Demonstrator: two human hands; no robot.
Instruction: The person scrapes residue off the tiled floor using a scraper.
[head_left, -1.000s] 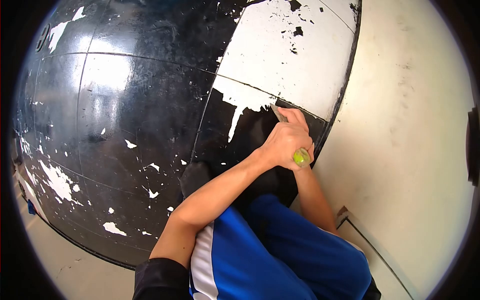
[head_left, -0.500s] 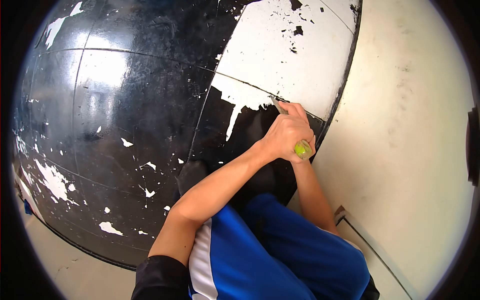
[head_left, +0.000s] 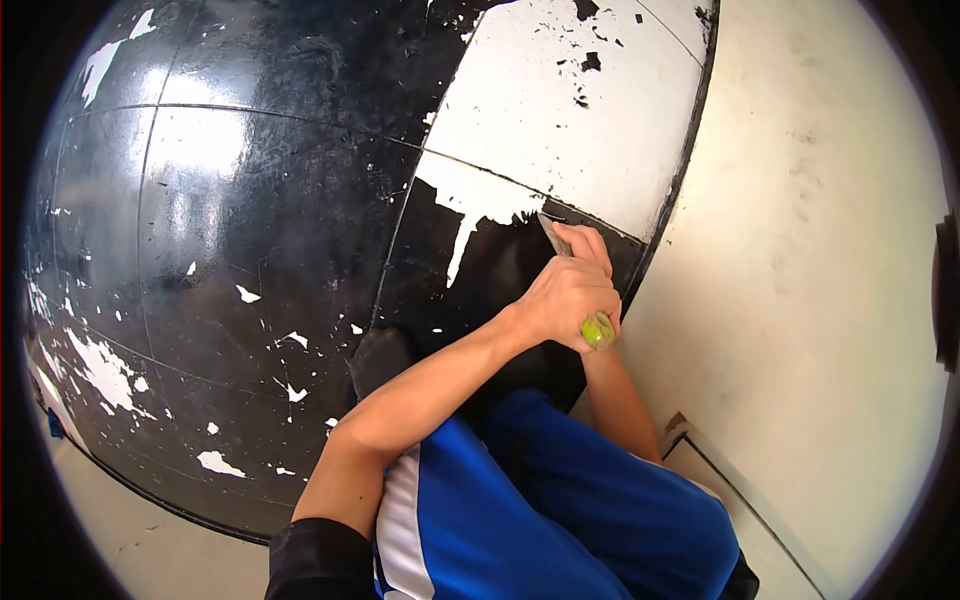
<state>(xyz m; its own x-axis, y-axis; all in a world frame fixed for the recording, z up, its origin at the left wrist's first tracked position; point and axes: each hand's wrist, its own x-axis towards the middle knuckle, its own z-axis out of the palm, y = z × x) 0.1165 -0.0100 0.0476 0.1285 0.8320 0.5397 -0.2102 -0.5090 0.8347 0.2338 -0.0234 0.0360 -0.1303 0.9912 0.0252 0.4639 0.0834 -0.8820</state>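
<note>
Both my hands are together on a scraper with a flat metal blade (head_left: 549,232) and a yellow-green handle (head_left: 597,331). My left hand (head_left: 568,298) lies on top, closed around the handle. My right hand (head_left: 592,247) is closed at the same handle, largely covered by the left, so its grip shows only in part. The blade's tip rests at the ragged border where a black coating (head_left: 490,260) meets the exposed white surface (head_left: 570,130). The handle's end points back toward my body.
Thin seam lines divide the glossy black floor (head_left: 250,200), which has scattered white bare patches (head_left: 105,370). Small black flakes (head_left: 591,62) lie on the white area. A pale surface (head_left: 800,300) runs along the right, past a dark edge. My blue-clad legs (head_left: 560,490) are below.
My hands and the scraper have drawn back slightly toward my body. The blade has moved off the seam line down to the black coating's edge. The view has shifted a little.
</note>
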